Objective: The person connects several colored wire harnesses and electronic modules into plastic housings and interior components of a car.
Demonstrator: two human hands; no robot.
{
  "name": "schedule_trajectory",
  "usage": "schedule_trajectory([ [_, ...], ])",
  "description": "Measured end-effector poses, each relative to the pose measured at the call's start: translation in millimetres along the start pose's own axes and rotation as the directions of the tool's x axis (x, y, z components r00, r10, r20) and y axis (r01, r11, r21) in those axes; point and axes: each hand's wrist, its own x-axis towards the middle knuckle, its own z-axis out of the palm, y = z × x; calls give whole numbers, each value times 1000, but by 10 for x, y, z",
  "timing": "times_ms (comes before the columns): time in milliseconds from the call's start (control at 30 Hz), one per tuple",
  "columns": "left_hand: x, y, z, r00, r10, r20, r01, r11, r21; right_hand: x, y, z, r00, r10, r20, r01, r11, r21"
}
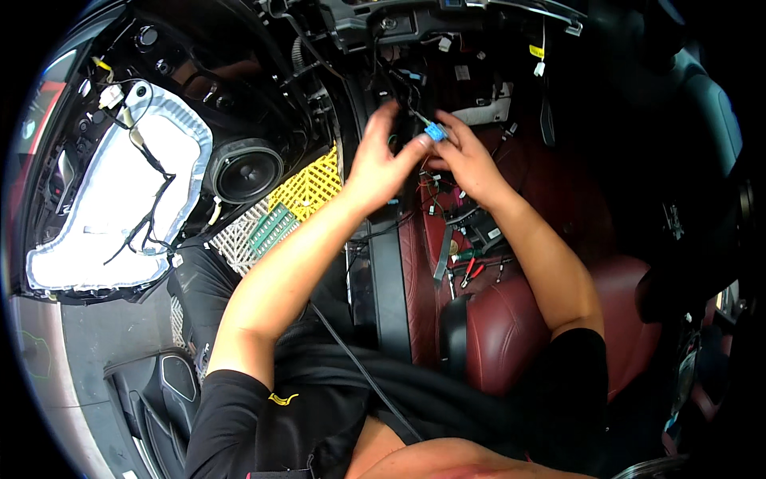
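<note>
One round black speaker (248, 172) sat in the door at left, near a yellow mat (315, 185). The left hand (377, 160) came next, fingers spread and blurred, thumb at the blue connector (435, 132); whether it gripped, I couldn't tell. That connector sat between both hands, the right hand (471, 164) apparently closed on it. Below lay a red-handled tool (469, 267). The step seemed to be handling the connector; the next move likely called for a steady pinch.
</note>
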Motion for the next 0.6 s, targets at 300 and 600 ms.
schedule_trajectory([
  [300,62,574,-443,870,-92,484,276,905,-324,-85,-461,-129,1000,-24,17,21,984,179],
  [600,121,761,-938,800,-227,555,85,959,269,-120,-537,-131,987,-7,160,-25,980,196],
])
